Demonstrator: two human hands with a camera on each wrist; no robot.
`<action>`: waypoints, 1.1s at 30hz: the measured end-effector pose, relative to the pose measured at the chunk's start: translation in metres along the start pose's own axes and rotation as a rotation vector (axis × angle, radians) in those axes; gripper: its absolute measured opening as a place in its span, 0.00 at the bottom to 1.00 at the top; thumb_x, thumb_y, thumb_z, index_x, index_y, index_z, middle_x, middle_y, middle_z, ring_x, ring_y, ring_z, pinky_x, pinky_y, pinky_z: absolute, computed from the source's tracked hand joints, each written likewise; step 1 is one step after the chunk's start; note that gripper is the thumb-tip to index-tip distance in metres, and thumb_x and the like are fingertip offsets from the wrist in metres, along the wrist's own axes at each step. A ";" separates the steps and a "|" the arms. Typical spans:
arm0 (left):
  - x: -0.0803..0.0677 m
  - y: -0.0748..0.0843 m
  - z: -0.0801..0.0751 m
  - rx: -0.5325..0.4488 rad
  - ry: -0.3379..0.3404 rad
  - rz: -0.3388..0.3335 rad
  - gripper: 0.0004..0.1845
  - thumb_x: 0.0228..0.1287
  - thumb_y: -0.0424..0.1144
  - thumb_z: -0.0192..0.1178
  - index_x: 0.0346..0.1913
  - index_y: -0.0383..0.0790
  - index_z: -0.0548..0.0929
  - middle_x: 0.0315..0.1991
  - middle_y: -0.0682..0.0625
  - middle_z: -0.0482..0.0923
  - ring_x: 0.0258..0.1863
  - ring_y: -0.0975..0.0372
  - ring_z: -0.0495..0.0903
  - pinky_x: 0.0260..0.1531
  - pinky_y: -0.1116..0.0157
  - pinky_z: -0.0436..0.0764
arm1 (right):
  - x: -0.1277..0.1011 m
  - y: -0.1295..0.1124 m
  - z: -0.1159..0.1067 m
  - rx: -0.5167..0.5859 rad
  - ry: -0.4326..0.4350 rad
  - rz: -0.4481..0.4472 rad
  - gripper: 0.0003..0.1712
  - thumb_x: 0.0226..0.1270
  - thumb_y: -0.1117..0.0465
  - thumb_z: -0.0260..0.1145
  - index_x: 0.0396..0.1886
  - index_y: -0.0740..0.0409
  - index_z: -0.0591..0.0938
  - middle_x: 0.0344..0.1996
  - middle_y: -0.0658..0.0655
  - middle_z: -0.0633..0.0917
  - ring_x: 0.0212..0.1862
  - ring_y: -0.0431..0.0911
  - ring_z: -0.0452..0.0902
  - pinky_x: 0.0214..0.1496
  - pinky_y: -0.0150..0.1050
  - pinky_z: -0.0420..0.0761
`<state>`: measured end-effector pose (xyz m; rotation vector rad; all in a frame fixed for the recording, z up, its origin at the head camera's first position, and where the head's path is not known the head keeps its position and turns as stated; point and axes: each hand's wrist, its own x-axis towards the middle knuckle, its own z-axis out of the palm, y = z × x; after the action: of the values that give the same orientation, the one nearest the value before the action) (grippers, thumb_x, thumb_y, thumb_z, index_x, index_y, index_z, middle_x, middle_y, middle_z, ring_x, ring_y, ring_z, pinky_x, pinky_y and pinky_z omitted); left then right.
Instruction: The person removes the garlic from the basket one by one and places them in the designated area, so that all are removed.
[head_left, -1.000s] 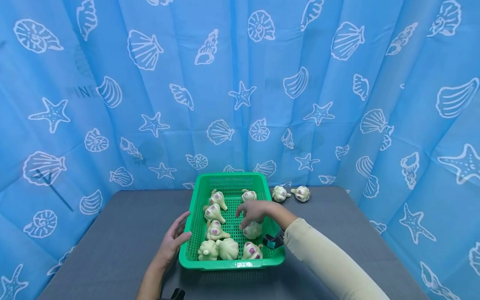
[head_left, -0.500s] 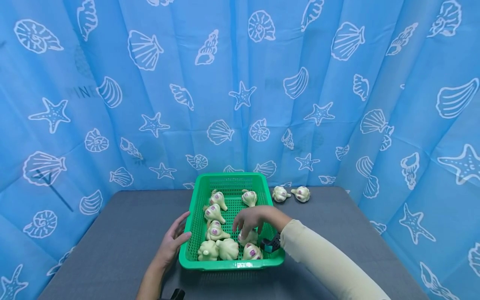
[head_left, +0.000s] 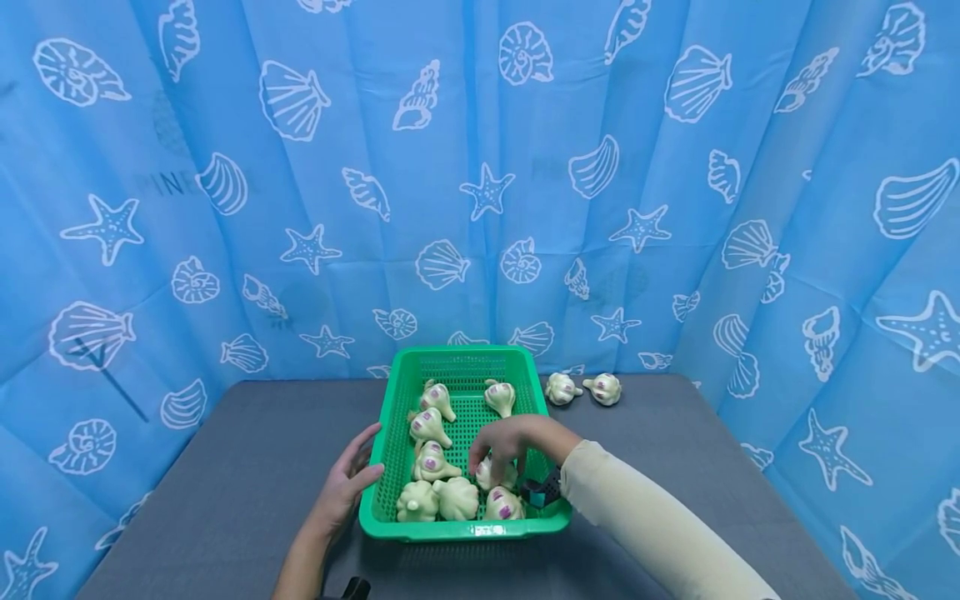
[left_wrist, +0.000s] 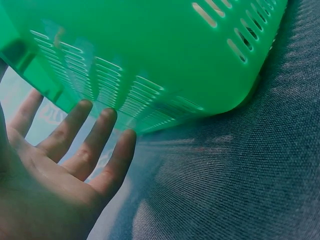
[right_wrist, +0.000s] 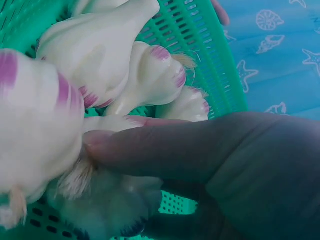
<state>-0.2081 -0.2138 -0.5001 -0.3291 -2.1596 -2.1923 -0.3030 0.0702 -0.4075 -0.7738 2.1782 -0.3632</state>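
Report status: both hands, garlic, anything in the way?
Left hand at the green basket's left side. Right hand gripping a garlic bulb inside. Another bulb crowds it on the near side.

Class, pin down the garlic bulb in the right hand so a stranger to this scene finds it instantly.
Find the green basket on the grey table. Down its right side runs a line of three: a far garlic bulb, a middle garlic bulb and a near garlic bulb. Choose the middle one: it alone is gripped by the right hand.

The basket [head_left: 420, 529] is glossy plastic, garlic bulbs [head_left: 457, 500] smooth, grey cloth [head_left: 277, 442] matt
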 end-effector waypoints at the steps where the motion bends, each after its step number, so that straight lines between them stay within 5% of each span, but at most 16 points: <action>1: 0.000 0.000 0.000 0.000 0.000 0.000 0.33 0.71 0.32 0.53 0.76 0.44 0.56 0.73 0.35 0.53 0.69 0.42 0.56 0.49 0.64 0.76 | -0.001 0.001 0.000 -0.002 0.010 -0.009 0.18 0.62 0.68 0.69 0.48 0.44 0.84 0.55 0.44 0.79 0.53 0.41 0.75 0.35 0.45 0.82; 16: 0.000 0.000 0.001 0.008 0.018 -0.006 0.33 0.71 0.32 0.54 0.76 0.43 0.57 0.73 0.35 0.54 0.69 0.43 0.57 0.49 0.65 0.76 | -0.022 0.007 -0.005 0.053 0.178 -0.131 0.19 0.62 0.69 0.69 0.53 0.50 0.84 0.55 0.49 0.79 0.52 0.42 0.76 0.37 0.45 0.82; 27: 0.001 -0.001 0.001 0.004 0.010 0.013 0.33 0.71 0.31 0.53 0.76 0.43 0.56 0.73 0.35 0.53 0.69 0.43 0.57 0.49 0.65 0.76 | -0.037 0.021 -0.010 0.162 0.305 -0.271 0.20 0.62 0.70 0.69 0.52 0.50 0.83 0.50 0.51 0.79 0.32 0.47 0.78 0.34 0.51 0.82; 33: -0.001 -0.001 0.001 0.008 0.007 0.008 0.33 0.71 0.32 0.53 0.76 0.43 0.56 0.73 0.35 0.53 0.69 0.44 0.56 0.50 0.66 0.75 | -0.046 0.026 -0.012 0.182 0.412 -0.332 0.20 0.63 0.68 0.69 0.55 0.53 0.82 0.54 0.55 0.79 0.43 0.48 0.78 0.36 0.47 0.82</action>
<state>-0.2075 -0.2125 -0.5009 -0.3285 -2.1591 -2.1765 -0.2990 0.1193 -0.3855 -1.0293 2.3434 -0.9481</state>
